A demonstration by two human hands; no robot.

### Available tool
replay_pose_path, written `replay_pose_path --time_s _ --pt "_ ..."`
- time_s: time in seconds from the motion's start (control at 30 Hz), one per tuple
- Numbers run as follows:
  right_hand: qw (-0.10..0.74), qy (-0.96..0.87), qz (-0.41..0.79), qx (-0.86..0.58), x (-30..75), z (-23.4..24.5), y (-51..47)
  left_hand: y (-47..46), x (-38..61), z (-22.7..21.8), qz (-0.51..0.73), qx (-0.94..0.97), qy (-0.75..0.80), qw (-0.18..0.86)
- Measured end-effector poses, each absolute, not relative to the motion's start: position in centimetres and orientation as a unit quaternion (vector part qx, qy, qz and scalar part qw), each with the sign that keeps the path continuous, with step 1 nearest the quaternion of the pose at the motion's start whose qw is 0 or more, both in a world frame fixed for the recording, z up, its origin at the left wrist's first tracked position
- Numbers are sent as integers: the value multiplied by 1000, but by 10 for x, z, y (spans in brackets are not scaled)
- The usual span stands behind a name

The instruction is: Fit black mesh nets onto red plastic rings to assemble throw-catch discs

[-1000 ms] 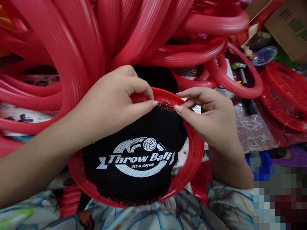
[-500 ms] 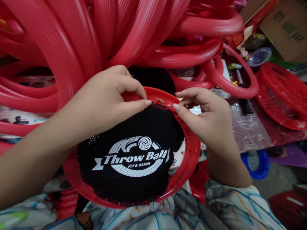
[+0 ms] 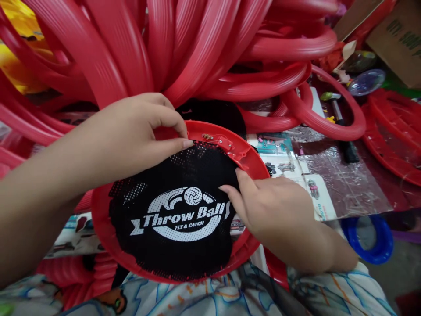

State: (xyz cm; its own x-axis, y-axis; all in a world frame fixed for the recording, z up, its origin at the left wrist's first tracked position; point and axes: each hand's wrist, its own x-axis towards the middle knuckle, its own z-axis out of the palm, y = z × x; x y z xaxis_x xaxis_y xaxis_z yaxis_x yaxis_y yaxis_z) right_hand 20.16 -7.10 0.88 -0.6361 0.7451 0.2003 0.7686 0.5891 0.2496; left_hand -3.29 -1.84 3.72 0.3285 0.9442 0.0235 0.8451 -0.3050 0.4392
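Note:
A round black mesh fabric (image 3: 184, 175), printed "Throw Ball", lies across a red plastic ring (image 3: 101, 232) resting against my lap. My left hand (image 3: 144, 136) grips the upper left of the mesh at the rim between thumb and index finger. On the right side, my right hand (image 3: 272, 215) pinches the mesh edge, with its fingertips close to the inside of the ring. Small metal parts and a thin wire (image 3: 210, 139) show on the upper rim between the hands. Along the right, a gap separates the mesh from the ring.
Big red hoops (image 3: 204, 57) are heaped just beyond the ring. A hammer (image 3: 342, 131) and clear plastic film (image 3: 355, 184) lie to the right, near more red rings (image 3: 391, 136). A blue ring (image 3: 368, 239) is lower right; a cardboard box (image 3: 399, 44) stands behind.
My right hand has moved from the upper rim down to the mesh's right edge. My left hand keeps its hold, slightly farther left, and more of the upper rim now shows.

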Motion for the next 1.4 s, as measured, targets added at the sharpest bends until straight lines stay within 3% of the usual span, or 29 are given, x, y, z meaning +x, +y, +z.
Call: replay_pose_path --time_s 0.2,0.37,0.6,0.77,0.87,1.1,1.4 --pt "19 -898 -114 -425 198 4 -61 -9 -33 43 55 816 554 152" --pt "36 -891 20 -453 200 15 -55 8 -26 42 29 836 520 172" --pt "130 -850 184 -475 208 19 -46 10 -9 36 111 849 478 198" --pt "192 -804 263 -498 210 14 -41 7 0 35 154 888 362 238" --pt "210 -796 292 -487 209 13 -41 9 1 29 157 887 368 230" --pt "286 -798 281 -451 209 10 -47 8 -5 26 179 864 400 247" --pt "274 -880 79 -380 210 7 -36 -1 -2 21 221 814 470 261"
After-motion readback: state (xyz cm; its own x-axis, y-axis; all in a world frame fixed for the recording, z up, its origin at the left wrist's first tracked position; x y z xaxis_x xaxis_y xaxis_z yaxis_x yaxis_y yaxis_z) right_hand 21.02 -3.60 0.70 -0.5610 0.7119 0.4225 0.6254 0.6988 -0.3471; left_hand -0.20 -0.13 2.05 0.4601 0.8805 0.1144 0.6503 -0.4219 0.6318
